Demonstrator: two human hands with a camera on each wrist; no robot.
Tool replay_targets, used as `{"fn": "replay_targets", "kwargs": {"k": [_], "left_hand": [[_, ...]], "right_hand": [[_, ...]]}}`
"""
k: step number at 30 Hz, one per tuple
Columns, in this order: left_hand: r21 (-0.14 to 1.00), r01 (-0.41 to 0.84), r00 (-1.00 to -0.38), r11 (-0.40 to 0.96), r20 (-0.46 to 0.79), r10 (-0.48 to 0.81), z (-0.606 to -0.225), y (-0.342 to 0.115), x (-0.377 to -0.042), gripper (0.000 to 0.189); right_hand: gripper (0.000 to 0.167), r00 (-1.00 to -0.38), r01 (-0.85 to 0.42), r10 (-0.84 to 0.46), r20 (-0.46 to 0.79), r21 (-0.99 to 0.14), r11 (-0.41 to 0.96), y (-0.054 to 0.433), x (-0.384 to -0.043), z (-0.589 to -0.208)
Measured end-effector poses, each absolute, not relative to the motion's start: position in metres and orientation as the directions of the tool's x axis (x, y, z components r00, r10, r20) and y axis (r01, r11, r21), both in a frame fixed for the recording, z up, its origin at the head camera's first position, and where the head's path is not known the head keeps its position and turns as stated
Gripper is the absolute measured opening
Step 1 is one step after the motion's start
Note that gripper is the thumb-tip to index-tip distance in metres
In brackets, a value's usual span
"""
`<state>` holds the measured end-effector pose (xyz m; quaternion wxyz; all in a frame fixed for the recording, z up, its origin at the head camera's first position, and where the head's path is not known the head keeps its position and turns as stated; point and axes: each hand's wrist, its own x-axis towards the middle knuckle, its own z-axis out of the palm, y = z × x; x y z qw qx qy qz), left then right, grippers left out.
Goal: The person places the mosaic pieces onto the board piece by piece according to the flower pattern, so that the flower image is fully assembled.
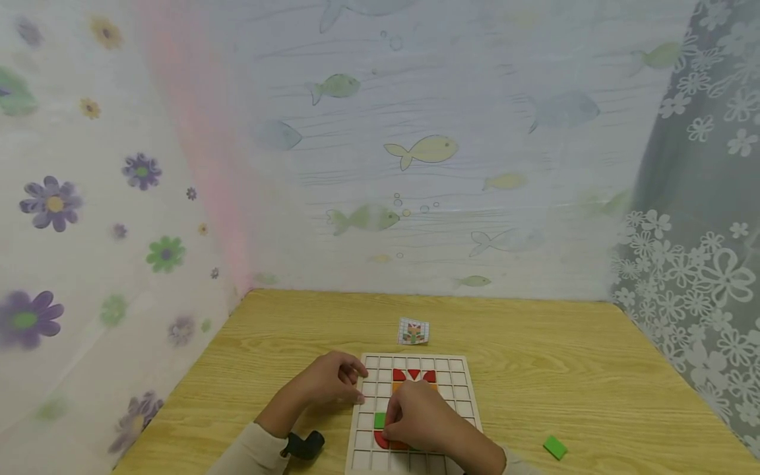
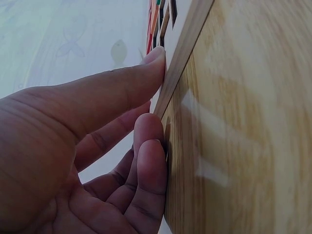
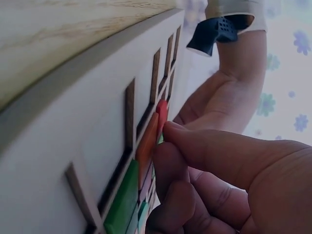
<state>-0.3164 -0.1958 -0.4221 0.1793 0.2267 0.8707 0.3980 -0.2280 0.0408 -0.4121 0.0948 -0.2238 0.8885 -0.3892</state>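
Note:
A pale wooden grid board (image 1: 363, 455) lies on the table with red, orange and green tiles in its cells. My right hand (image 1: 424, 419) is over the board's lower part, thumb and fingertips pinching at a red tile with a rounded corner (image 1: 380, 439). In the right wrist view that red tile (image 3: 162, 113) sits at the thumb tip, beside an orange tile (image 3: 147, 141) and a green tile (image 3: 122, 200). The left hand (image 1: 329, 379) rests at the board's left edge. Its thumb and fingertips touch that edge, loosely bent, as the left wrist view also shows.
A small printed pattern card (image 1: 413, 331) lies beyond the board. One loose green tile (image 1: 555, 447) is on the table to the right. A black wrist device (image 1: 304, 446) hangs at the left cuff. Patterned curtains (image 1: 415, 152) surround the table.

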Motion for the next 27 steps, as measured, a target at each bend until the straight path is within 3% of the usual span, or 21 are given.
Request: {"fn": "replay_targets", "kwargs": {"k": [12, 27], "left_hand": [[0.771, 0.244, -0.838, 0.588, -0.138, 0.528, -0.423, -0.195, -0.315, 0.037], [0.778, 0.240, -0.841, 0.580, -0.132, 0.525, -0.421, -0.196, -0.312, 0.037]], "right_hand": [[0.010, -0.875, -0.329, -0.483, 0.019, -0.756, 0.566, 0.069, -0.232, -0.405], [0.007, -0.923, -0.267, -0.384, 0.007, -0.730, 0.629, 0.133, -0.218, -0.386]]}}
